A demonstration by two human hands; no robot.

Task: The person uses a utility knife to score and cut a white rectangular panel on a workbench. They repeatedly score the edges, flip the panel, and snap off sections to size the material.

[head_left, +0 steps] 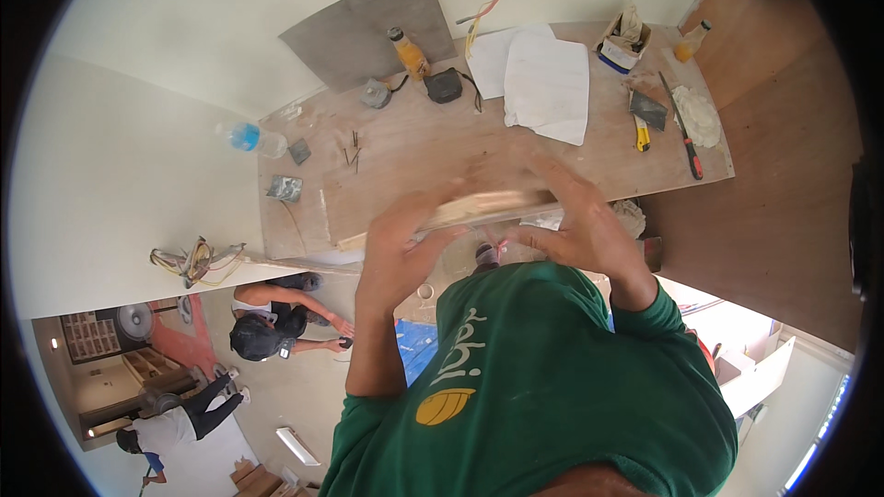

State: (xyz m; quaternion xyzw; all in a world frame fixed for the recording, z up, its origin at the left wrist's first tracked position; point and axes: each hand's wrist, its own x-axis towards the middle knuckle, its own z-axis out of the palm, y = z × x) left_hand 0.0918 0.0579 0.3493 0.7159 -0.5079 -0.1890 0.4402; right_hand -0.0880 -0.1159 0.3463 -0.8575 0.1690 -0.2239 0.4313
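My left hand (401, 248) and my right hand (580, 225) are on either side of a pale wooden piece (493, 205) at the near edge of the plywood worktop (433, 156), their fingers curled over it and somewhat blurred. Beyond them on the worktop lie white paper sheets (545, 87), a black tape measure (444, 86), a yellow utility knife (642, 136), a long red-handled tool (692, 156) and a few dark screws or nails (352, 155). A bottle of orange liquid (410, 55) stands by a grey sheet (341, 28) against the wall.
A water bottle (249, 138), a small box (622, 51) and a crumpled cloth (697, 115) sit on the worktop. Loose wires (193, 260) hang at left. Below, one person (262, 322) crouches and another person (166, 433) works farther left. A brown panel (755, 248) borders the right.
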